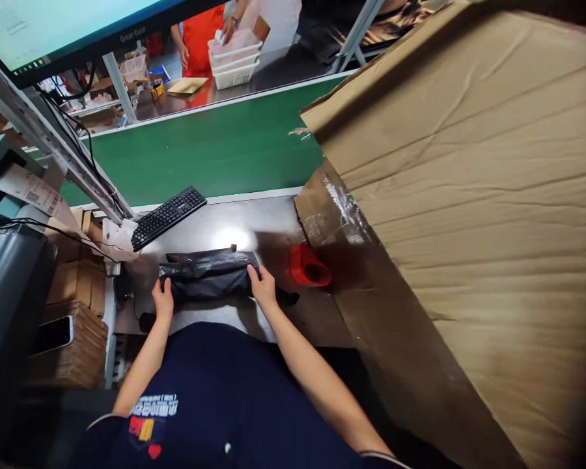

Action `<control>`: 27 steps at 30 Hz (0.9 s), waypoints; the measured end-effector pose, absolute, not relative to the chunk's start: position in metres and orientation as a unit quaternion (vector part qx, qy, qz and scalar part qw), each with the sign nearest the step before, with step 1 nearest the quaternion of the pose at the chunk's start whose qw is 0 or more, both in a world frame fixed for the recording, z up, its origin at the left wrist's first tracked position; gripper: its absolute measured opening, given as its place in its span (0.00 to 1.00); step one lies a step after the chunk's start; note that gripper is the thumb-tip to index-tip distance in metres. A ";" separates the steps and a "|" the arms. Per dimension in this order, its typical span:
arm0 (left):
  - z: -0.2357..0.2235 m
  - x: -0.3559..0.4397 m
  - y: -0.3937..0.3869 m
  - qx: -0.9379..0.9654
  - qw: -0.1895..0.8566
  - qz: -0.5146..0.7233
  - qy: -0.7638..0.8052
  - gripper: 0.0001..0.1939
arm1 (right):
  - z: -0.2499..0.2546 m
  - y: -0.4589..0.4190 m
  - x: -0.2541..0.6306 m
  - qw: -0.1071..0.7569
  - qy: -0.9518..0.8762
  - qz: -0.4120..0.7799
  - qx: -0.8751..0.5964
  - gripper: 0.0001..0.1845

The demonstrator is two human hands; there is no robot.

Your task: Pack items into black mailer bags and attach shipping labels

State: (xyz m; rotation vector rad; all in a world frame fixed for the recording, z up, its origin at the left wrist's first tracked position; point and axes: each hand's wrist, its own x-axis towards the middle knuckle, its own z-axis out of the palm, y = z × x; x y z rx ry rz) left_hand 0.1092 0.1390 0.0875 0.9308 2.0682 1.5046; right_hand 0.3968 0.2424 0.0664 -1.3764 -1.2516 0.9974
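Black plastic parcel (208,275) (glossy, creased, folded flat); left hand (163,301) and right hand (262,285) grip its ends.

A packing station in a warehouse or small factory is shown. A green conveyor belt (215,146) is run along the far edge of a steel workbench (254,225), on which a keyboard (168,216) is set beneath a mounted monitor (78,29). A label printer (2,179) with a printed slip is seen at the left, above stacked flat cartons (75,326). A large cardboard box (469,195) is stood at the right. White baskets (234,62) are handled by another worker beyond the belt.
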 end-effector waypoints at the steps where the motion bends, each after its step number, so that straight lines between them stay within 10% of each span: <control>1: 0.091 0.112 0.146 0.325 0.195 0.554 0.742 0.18 | 0.070 0.249 0.395 0.498 -0.512 0.400 -0.574 0.25; 7: 0.094 0.106 0.172 0.269 0.178 0.600 0.732 0.20 | 0.075 0.272 0.391 0.504 -0.509 0.377 -0.587 0.26; 15: 0.101 0.073 0.190 0.135 0.426 0.594 0.669 0.21 | 0.081 0.291 0.399 0.491 -0.475 0.477 -0.553 0.28; 27: 0.095 0.094 0.199 0.226 0.214 0.651 0.693 0.20 | 0.079 0.293 0.388 0.563 -0.450 0.345 -0.602 0.26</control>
